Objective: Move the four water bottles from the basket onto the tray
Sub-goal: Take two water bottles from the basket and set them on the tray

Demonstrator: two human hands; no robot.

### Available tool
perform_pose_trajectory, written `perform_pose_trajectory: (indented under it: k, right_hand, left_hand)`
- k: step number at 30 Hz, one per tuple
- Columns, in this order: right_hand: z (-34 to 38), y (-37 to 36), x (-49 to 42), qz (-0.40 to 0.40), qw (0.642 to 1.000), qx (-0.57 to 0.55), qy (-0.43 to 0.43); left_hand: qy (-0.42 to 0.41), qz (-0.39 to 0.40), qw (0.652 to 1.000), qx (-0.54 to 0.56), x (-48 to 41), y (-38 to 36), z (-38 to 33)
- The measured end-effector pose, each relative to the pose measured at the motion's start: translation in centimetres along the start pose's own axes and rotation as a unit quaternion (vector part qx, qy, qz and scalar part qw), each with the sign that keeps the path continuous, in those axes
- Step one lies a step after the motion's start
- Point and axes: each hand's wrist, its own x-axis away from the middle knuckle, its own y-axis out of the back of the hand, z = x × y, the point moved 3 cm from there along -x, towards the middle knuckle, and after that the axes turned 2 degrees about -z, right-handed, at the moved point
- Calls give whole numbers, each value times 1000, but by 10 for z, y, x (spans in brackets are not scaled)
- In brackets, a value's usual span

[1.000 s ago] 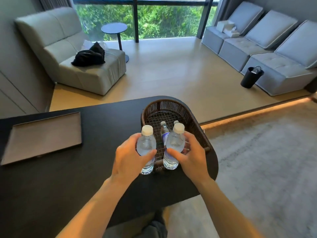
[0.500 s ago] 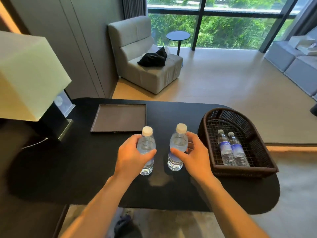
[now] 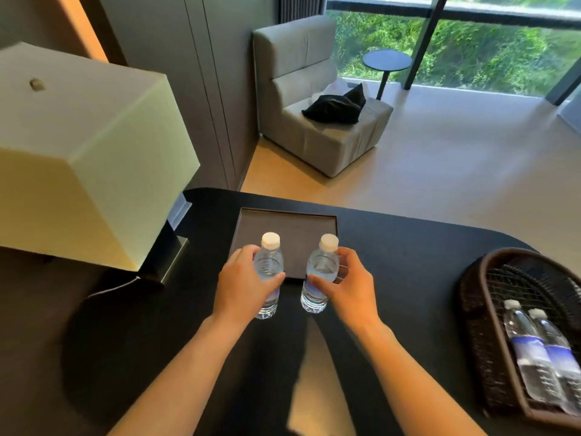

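each hand (image 3: pixel 242 286) (image 3: pixel 347 286) grips 1 upright bottle (image 3: pixel 268 265) (image 3: pixel 320 269) (near the tray (image 3: pixel 287 221)).

A single head-worn wide-angle camera looks forward and steeply down over the near edge of the dark bench (image 3: pixel 408 247). Both forearms rise from the bottom edge, close to the lens. The tray (image 3: pixel 289 228) lies ahead at centre, the basket (image 3: pixel 478 341) at the lower right edge, a lamp shade (image 3: pixel 78 152) looms near on the left. The window (image 3: pixel 471 42) fills the top right.
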Motion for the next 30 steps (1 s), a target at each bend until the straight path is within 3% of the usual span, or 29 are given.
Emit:
perform_pose_trajectory:
  k: [14, 30]
  right_hand:
    - [-15, -129, -152, -1, 999, 42, -2]
    - [-23, -165, -218, -24, 999, 46, 16]
  left_hand:
    - [13, -3, 1000, -7, -162, -63, 98]
    - [-29, -43, 998, 24, -229, -97, 118]
